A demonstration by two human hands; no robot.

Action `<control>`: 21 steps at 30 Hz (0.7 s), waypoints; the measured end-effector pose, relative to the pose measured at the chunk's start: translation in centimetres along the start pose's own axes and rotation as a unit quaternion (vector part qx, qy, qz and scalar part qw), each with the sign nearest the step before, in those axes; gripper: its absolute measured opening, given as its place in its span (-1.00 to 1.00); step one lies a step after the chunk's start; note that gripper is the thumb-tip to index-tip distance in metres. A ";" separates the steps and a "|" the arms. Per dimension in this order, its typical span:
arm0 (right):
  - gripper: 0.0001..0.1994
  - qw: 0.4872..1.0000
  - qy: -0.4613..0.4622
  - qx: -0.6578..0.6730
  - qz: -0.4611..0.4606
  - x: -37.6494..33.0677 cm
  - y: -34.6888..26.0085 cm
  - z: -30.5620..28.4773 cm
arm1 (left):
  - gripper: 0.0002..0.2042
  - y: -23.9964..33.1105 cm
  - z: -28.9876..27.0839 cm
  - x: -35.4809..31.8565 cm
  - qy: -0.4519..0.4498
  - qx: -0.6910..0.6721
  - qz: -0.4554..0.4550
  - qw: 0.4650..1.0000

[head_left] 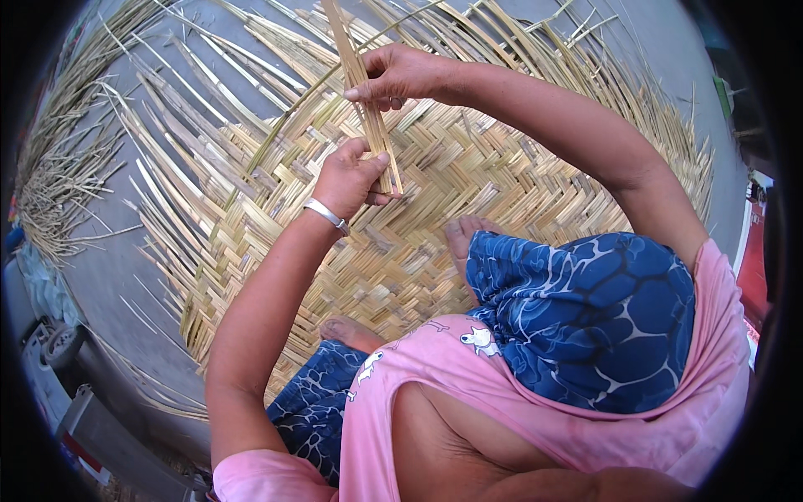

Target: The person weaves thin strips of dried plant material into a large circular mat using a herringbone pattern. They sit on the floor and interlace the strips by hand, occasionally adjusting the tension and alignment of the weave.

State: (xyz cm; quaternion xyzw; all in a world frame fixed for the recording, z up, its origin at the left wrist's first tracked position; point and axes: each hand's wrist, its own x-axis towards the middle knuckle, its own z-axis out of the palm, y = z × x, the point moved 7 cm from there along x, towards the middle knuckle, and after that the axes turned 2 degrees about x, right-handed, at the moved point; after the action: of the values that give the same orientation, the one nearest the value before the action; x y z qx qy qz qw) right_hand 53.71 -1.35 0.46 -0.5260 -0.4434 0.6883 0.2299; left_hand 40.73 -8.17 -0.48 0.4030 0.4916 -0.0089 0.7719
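Above a large woven mat of flat, straw-coloured strips, both my hands grip one flattened split reed. My left hand is closed round its lower end, thumb pressed on top. Farther up, my right hand pinches the reed between thumb and fingers. The reed stands nearly upright in view, its top cut off by the frame edge, and its lower end is split into narrow strips. Long unwoven ends fan out from the mat's far and left sides.
I sit on the mat with my bare feet on it. A heap of loose reeds lies on the grey floor at the left. At the lower left stands a grey object with a wheel. Something red is at the far right.
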 end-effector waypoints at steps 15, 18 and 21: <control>-0.78 0.997 0.018 0.069 0.010 1.9 -0.6 2.0 | -0.84 -1.2 -2.0 -0.8 -0.010 -0.088 -0.037 0.995; -0.78 0.998 -0.024 0.046 0.040 2.3 0.1 2.3 | -0.85 -1.4 -1.9 -1.8 -0.019 -0.085 -0.047 0.995; -0.78 1.000 0.000 -0.001 0.026 2.1 0.0 2.1 | -0.85 -0.8 -1.3 -2.7 -0.014 -0.098 -0.053 0.994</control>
State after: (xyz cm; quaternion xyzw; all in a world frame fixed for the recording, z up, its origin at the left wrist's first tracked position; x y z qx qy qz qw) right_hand 51.04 -0.48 -0.51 -0.5376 -0.4307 0.6933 0.2116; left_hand 38.01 -8.96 0.82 0.2987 0.4997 -0.0069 0.8130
